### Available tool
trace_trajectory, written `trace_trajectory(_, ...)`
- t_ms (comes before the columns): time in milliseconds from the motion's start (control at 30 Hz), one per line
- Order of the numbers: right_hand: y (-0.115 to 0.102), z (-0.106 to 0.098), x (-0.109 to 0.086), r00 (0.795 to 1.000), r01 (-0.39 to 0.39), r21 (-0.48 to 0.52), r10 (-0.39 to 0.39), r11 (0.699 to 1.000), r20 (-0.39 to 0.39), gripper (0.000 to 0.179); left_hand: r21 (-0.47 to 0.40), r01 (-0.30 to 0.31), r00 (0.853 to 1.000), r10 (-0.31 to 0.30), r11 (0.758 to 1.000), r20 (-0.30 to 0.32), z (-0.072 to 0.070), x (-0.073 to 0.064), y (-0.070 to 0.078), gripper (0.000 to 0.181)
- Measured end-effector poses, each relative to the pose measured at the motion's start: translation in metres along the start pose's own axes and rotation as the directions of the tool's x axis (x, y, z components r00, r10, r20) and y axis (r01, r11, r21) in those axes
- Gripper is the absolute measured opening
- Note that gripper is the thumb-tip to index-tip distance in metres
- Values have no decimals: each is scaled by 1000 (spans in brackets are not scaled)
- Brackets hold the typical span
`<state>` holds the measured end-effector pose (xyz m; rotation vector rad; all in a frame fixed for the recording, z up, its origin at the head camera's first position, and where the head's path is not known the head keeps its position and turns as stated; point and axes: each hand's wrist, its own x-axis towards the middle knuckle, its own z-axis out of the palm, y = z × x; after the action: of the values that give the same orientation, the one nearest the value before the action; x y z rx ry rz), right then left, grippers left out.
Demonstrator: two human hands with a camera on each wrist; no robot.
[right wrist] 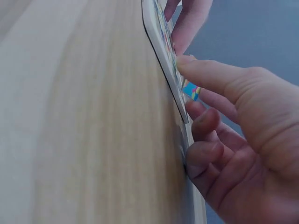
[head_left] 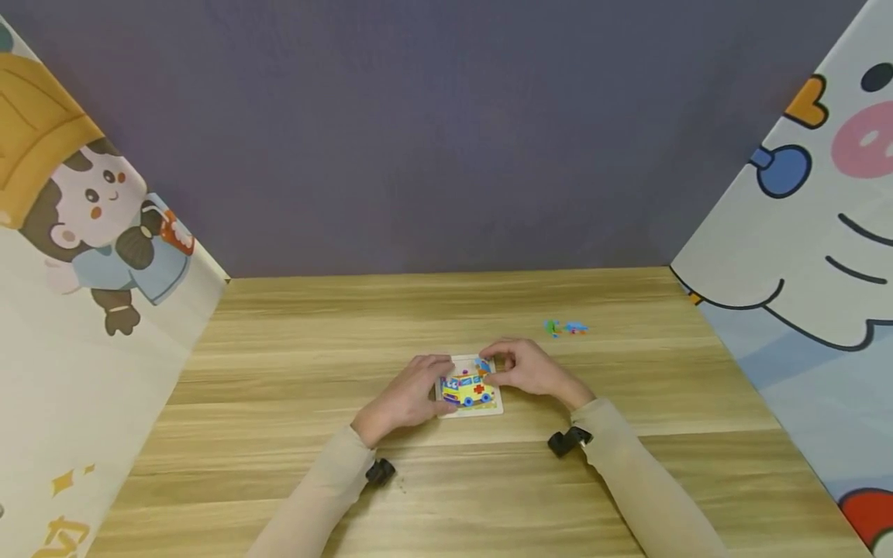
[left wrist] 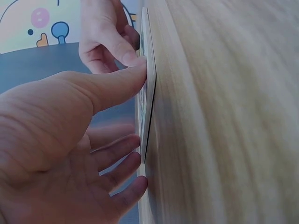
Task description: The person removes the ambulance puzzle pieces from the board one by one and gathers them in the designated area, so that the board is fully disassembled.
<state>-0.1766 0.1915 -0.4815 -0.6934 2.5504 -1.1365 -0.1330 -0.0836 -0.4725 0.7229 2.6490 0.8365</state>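
A small square jigsaw puzzle in a pale tray [head_left: 470, 415] lies on the table, its picture a yellow ambulance with a red cross. My left hand [head_left: 412, 391] rests at the tray's left side, thumb by the near corner and fingers by the far one. These fingers are fairly straight in the left wrist view, with the thumb [left wrist: 119, 86] pressing down. At the far right corner my right hand [head_left: 526, 368] pinches a puzzle piece [right wrist: 190, 89] with blue and yellow on it. That piece stands tilted up from the tray, partly covered by the thumb and fingers.
Several small colourful pieces [head_left: 563, 328] lie on the wooden table [head_left: 314, 333] beyond my right hand. A dark grey panel [head_left: 446, 139] rises at the back, and cartoon-printed walls flank both sides. Each wrist wears a black camera mount [head_left: 568, 440].
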Motion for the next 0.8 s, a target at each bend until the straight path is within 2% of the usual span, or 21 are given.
trace_trajectory(100, 1, -1, -2, 1000, 4, -1, -4, 1000, -22, 44, 8, -6, 1000, 6, 1000, 1, 1, 0, -1, 75)
trace_trajectory(400, 9, -6, -6, 995, 4, -35, -8, 999, -96, 43, -19, -1, 1000, 1, 1000, 4, 1, -1, -2, 55)
trace_trajectory(600, 16, -12, -10, 992, 14, -48, -20, 999, -127, 44, -25, -7, 1000, 7, 1000, -4, 1, -2, -2, 56)
trace_trajectory(800, 22, -21, -17, 990, -29, -35, 24, 999, -141, 45, -24, -13, 1000, 12, 1000, -5, 0, -4, 0, 58)
